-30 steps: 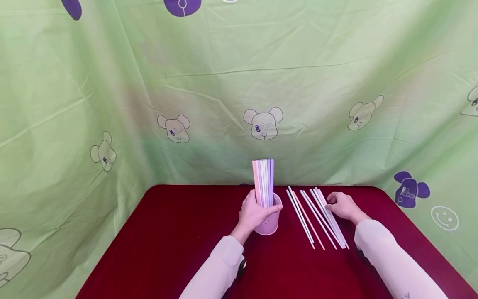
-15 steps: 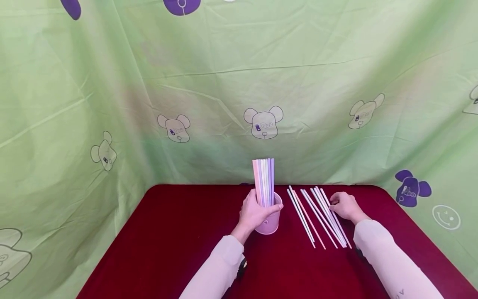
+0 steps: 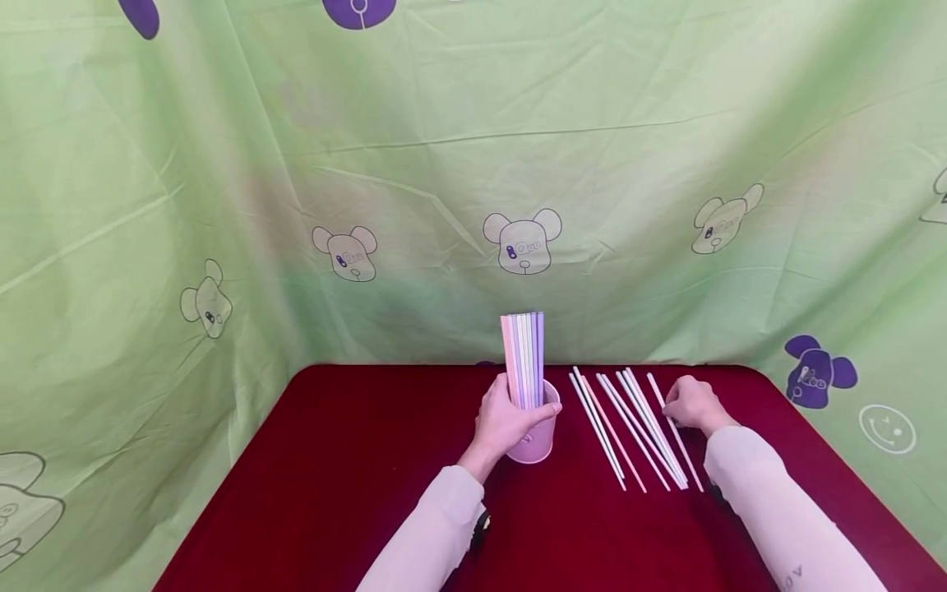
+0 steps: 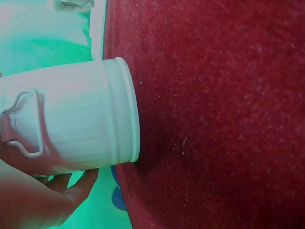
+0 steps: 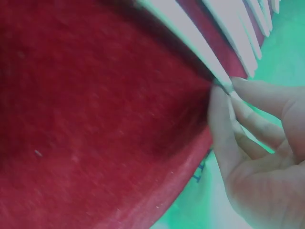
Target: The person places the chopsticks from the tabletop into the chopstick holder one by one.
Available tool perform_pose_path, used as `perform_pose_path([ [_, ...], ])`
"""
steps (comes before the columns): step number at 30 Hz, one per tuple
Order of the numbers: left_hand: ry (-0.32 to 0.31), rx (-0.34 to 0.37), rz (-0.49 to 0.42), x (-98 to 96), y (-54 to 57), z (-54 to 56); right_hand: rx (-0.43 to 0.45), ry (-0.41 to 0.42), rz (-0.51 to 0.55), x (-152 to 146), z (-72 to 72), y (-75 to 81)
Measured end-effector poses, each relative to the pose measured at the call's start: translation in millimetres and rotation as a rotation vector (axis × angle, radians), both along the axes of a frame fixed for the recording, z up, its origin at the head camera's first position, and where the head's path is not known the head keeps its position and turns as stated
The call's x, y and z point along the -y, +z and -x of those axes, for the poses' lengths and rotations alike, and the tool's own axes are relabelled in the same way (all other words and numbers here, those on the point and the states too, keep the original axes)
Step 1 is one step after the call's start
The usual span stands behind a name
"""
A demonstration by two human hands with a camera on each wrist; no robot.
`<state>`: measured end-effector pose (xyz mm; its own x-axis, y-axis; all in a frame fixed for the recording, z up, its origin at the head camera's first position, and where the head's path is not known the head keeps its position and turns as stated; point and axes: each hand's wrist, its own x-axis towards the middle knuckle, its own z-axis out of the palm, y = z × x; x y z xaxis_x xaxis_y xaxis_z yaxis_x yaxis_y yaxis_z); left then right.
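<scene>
A pink metal bucket (image 3: 534, 445) with a wire handle stands upright on the table, a bundle of pastel straws (image 3: 524, 358) rising from it. My left hand (image 3: 505, 419) grips the bucket near its rim, thumb across the front; the left wrist view shows the fingers curled behind the bucket's wall (image 4: 71, 119). To the right, my right hand (image 3: 694, 404) pinches one pale straw (image 3: 683, 448) between thumb and fingertips. In the right wrist view the pinched straw (image 5: 190, 40) slants away from the fingers. This straw lies apart from the other loose straws (image 3: 642, 427).
Several loose straws, white, pale blue and one pinkish-orange straw (image 3: 612, 434), lie slanted between the bucket and my right hand. A dark red cloth (image 3: 355, 477) covers the table. Green printed fabric (image 3: 414, 164) hangs behind and at the sides.
My right hand has shifted slightly to the right, drawing one pale straw away from the loose group. My left hand keeps its grip on the bucket.
</scene>
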<state>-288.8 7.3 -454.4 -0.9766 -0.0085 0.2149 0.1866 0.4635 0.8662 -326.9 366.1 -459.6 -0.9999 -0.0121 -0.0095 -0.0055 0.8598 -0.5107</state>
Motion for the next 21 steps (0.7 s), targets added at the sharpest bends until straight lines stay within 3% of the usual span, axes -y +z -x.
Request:
perform_pose_path([
  [9,-0.002,0.009,0.005,-0.2,-2.3,-1.6,0.165,-0.043,0.291,-10.8,-2.5,-3.4],
  [15,0.003,0.01,0.004,0.4,1.8,-2.3,0.137,-0.041,0.385,-15.5,-0.6,-1.1],
  [21,0.001,0.014,0.0,0.8,3.4,-2.3,0.04,-0.041,0.433,-3.5,-4.4,13.2],
])
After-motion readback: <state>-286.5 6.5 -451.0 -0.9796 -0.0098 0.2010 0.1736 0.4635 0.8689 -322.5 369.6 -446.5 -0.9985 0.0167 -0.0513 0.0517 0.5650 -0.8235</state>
